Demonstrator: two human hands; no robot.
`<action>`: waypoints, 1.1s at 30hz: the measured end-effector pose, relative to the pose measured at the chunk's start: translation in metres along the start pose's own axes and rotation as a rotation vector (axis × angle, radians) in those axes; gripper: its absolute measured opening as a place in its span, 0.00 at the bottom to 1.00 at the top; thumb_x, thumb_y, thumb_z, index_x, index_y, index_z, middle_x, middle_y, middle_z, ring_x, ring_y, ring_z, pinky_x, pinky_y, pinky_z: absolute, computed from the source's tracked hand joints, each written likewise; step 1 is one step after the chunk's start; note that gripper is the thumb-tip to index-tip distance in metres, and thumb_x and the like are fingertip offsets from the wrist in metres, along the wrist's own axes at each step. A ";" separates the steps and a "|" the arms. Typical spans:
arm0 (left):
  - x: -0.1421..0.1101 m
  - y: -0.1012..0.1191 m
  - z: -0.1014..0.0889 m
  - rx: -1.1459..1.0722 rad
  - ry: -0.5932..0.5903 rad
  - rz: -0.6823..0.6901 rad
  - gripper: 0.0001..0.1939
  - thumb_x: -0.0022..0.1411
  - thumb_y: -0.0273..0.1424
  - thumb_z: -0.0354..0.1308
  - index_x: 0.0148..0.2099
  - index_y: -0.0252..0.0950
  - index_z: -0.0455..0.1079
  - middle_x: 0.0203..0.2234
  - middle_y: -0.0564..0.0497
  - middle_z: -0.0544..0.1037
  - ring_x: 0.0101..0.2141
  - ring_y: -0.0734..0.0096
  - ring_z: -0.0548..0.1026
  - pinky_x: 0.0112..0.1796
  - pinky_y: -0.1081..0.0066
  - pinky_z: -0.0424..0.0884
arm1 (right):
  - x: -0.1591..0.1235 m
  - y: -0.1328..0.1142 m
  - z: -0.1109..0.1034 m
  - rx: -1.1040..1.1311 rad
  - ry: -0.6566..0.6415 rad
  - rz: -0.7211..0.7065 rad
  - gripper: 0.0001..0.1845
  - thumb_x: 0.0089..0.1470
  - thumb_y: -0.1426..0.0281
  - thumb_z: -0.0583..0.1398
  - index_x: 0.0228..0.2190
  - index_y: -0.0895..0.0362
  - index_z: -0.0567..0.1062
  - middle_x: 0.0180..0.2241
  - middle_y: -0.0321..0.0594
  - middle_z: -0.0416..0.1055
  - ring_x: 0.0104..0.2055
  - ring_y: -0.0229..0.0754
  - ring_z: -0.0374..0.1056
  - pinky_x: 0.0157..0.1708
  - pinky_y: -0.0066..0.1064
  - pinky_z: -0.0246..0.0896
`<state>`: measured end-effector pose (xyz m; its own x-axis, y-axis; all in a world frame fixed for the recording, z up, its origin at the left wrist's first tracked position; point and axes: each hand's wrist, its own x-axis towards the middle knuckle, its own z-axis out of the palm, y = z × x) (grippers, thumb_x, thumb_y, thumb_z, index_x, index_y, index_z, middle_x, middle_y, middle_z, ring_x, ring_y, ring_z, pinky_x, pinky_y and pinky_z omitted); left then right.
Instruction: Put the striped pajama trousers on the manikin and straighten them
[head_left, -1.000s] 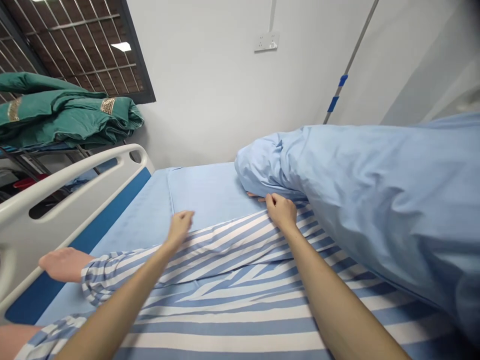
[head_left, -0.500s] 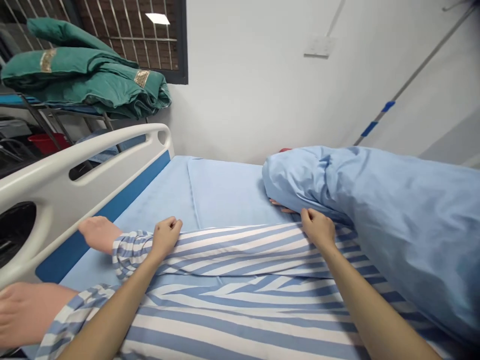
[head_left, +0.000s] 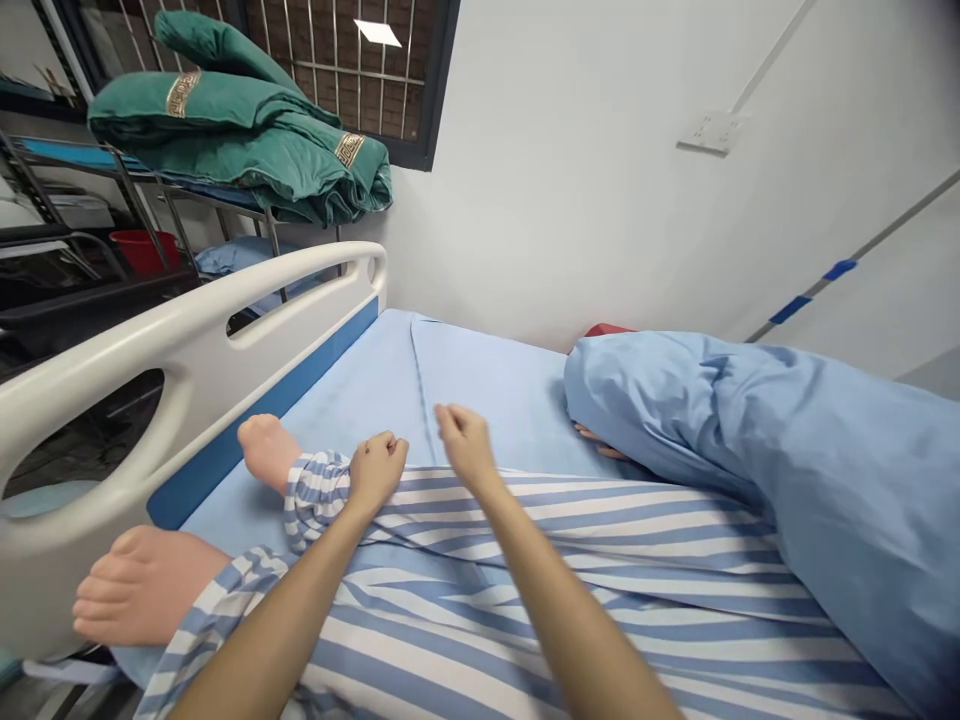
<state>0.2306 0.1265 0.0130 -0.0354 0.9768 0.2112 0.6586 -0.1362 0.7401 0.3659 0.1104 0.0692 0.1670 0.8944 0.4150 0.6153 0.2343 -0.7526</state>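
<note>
A figure in blue-and-white striped trousers (head_left: 570, 560) lies on a bed with a light blue sheet (head_left: 375, 390). Two bare feet (head_left: 142, 585) point at the white footboard (head_left: 187, 340). My left hand (head_left: 377, 468) is closed on the striped trouser leg near its cuff. My right hand (head_left: 465, 445) hovers just right of it above the same leg, fingers loosely curled, holding nothing. A rolled light blue quilt (head_left: 757, 450) lies along the right side of the bed, partly over the trousers.
Folded green blankets (head_left: 247, 140) sit on a metal rack (head_left: 150, 215) beyond the footboard, with a red basin (head_left: 139, 250) under them. A white wall with a socket (head_left: 709, 130) runs behind the bed. A barred window (head_left: 337, 60) is at upper left.
My right hand let go of the trouser fabric by the quilt and moved left, close to my left hand. My left hand stays gripped near the cuff. The view swung left.
</note>
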 end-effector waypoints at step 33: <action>-0.003 0.023 0.026 -0.283 0.126 0.002 0.16 0.58 0.36 0.42 0.20 0.38 0.52 0.14 0.58 0.59 0.21 0.77 0.57 0.25 0.74 0.53 | -0.023 0.015 0.055 0.490 0.036 0.207 0.20 0.54 0.57 0.48 0.18 0.56 0.59 0.17 0.32 0.57 0.22 0.34 0.52 0.23 0.26 0.50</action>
<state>0.2657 0.1244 0.0129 -0.1386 0.9508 0.2772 0.4242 -0.1959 0.8841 0.3290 0.1145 0.0199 0.2785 0.9290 0.2438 0.1360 0.2131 -0.9675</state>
